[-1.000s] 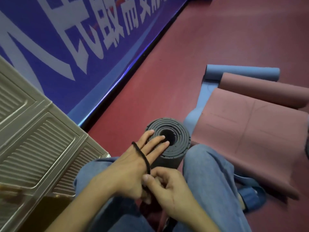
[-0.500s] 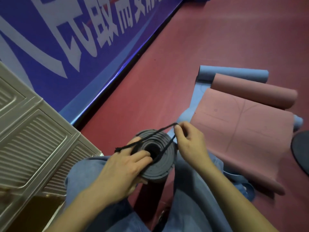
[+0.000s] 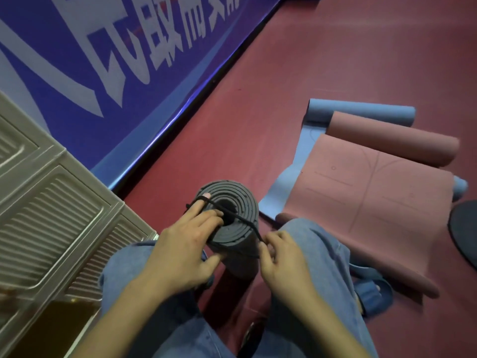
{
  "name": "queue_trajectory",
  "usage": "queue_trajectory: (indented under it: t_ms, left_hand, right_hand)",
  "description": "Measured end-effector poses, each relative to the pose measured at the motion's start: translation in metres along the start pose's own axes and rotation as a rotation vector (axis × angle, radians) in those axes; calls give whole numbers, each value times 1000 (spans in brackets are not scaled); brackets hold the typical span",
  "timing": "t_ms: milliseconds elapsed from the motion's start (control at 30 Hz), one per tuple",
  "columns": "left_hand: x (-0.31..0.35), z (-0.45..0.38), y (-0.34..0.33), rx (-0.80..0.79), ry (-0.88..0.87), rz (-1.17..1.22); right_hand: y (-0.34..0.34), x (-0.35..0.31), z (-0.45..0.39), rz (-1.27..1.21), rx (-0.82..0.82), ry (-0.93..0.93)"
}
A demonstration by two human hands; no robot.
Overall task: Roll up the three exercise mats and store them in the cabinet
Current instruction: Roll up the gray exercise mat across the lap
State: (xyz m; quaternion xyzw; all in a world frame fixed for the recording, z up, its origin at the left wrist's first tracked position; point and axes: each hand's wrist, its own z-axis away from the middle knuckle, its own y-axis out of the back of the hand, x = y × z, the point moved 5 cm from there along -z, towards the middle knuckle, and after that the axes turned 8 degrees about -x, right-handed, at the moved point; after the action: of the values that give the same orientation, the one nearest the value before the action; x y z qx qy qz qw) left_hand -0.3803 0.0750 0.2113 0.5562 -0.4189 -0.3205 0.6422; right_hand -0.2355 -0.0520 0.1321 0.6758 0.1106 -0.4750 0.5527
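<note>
Grey rolled mat [image 3: 233, 228] — upright, spiral end up | left hand [image 3: 180, 251] grips it | right hand [image 3: 281, 262] pinches black band [image 3: 240, 217]

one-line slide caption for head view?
Both hands stretch a black band over the rolled grey mat.

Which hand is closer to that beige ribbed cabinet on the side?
The left hand. It holds the rolled grey mat on the side facing the cabinet. The right hand pinches the black band on the mat's far side.
</note>
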Motion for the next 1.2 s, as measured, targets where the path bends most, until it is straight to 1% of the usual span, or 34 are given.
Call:
queue_trajectory:
  t_ms: [33,100,167,200,300,333,400,433,533,633,667,767,833,900,933,967,1000,1033,1067,1100,1133,1200]
  left_hand:
    - [2,-2,0,-7,-24,-2]
    - [5,-3,3,-11,-40,-12]
    - [2,-5,8,-6,-12,25]
    - [-2,-6,9,5,8,73]
    - [-7,-5,10,74,46,221]
    - [-8,-4,8,92,52,240]
    - [-8,1,5,106,53,247]
    - [-9,5,4,97,55,254]
    - [-11,13,3,26,53,264]
    - [-8,12,6,-21,29,237]
    - [-6,9,7,-32,10,221]
    - [1,4,9,-76,-51,171]
    - [2,5,11,-65,-90,179]
    - [3,9,12,-15,-139,204]
    - [5,13,12,23,-163,260]
    - [7,16,12,80,-183,378]
    - [6,19,11,148,-154,560]
    - [2,21,9,225,-82,770]
    - [-5,23,5,314,28,918]
    - [-11,25,3,400,137,980]
    - [-16,25,5,469,228,913]
    - [-19,18,10,484,312,657]
  right_hand:
    - [-1,4,-9,-2,49,-23]
    - [2,13,-26,-132,140,-112]
    - [8,20,-33,-295,235,-169]
    - [9,20,-33,-304,258,-164]
    - [-1,14,-28,-185,190,-96]
    - [-6,13,-27,-158,171,-69]
    - [-8,13,-25,-156,191,-23]
    - [-5,12,-26,-210,213,-23]
    - [4,11,-34,-491,224,-50]
    - [10,-1,-45,-656,163,-13]
    - [11,-6,-48,-691,145,-3]
    - [21,-19,-57,-642,138,-2]
    - [26,-20,-66,-638,74,-37]
    - [28,-16,-74,-655,-25,-82]
    - [30,-14,-77,-637,-47,-109]
    - [32,-11,-78,-586,-37,-126]
    - [34,-8,-80,-528,-14,-144]
    - [34,-4,-81,-495,-4,-160]
    - [33,-2,-82,-495,-17,-170]
    - [29,0,-82,-505,-45,-170]
    - [24,-1,-81,-510,-84,-168]
    - [14,-5,-78,-500,-147,-164]
